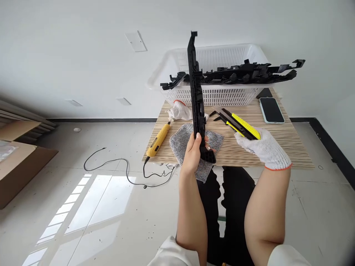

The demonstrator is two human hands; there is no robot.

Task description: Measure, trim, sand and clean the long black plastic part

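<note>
Half of the left hand's [192,155] fingers disappear behind the long black plastic trim piece [196,99] it grips near the lower end, holding it upright over the grey cloth [184,142]. The right hand [263,147], in a white knit glove, is wrapped around a yellow utility knife [244,127], just right of the trim piece and apart from it. More black trim pieces [238,72] lie across the white basket [222,94]. A yellow rotary tool [158,139], a spare glove [180,110] and a phone [271,109] rest on the striped table [288,136].
</note>
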